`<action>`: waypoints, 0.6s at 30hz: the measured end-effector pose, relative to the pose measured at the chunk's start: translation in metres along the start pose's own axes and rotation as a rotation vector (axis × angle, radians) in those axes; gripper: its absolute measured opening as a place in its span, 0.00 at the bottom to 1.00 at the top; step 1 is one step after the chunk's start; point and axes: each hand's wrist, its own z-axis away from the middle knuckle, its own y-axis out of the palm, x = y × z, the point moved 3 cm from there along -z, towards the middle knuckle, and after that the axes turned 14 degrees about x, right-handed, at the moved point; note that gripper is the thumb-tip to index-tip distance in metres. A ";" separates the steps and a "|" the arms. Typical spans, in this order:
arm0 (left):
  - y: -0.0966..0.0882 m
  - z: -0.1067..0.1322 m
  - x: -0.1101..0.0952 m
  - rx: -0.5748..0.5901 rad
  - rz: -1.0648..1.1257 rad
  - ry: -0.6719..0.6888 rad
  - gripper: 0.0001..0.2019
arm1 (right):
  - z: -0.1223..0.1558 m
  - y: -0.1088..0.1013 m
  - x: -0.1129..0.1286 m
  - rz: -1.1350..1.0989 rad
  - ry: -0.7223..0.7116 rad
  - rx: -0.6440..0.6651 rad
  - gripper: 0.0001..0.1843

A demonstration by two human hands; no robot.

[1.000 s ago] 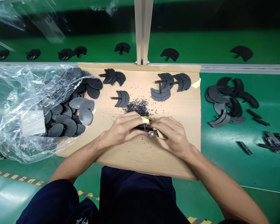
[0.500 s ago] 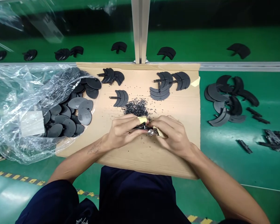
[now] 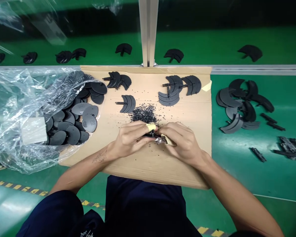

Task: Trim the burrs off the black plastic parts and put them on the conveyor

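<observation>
Both our hands are closed tight: the left hand [image 3: 130,140] pinches a small black plastic part [image 3: 150,135], and the right hand [image 3: 184,141] grips small metal nippers [image 3: 160,141] right up against that part. In the head view we've got a yellow finger cot [image 3: 151,127] on the left hand, a heap of black plastic bits [image 3: 141,113] just above the hands on a cardboard sheet [image 3: 148,171], black crescent pieces [image 3: 127,103] nearby, and a clear plastic bag [image 3: 12,138] of black discs [image 3: 72,134] off to the left
</observation>
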 end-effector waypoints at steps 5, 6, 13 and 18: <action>0.001 0.000 -0.001 -0.009 -0.011 -0.001 0.12 | 0.001 0.000 -0.001 0.020 0.003 0.019 0.07; 0.001 0.000 -0.001 -0.016 -0.017 -0.012 0.11 | 0.001 0.000 -0.001 0.024 0.000 0.012 0.07; -0.001 0.001 -0.001 0.004 -0.019 -0.030 0.08 | 0.001 0.001 0.000 -0.036 0.006 0.008 0.08; 0.001 -0.003 0.001 0.009 0.063 -0.031 0.07 | 0.001 -0.001 0.000 -0.068 0.001 -0.001 0.06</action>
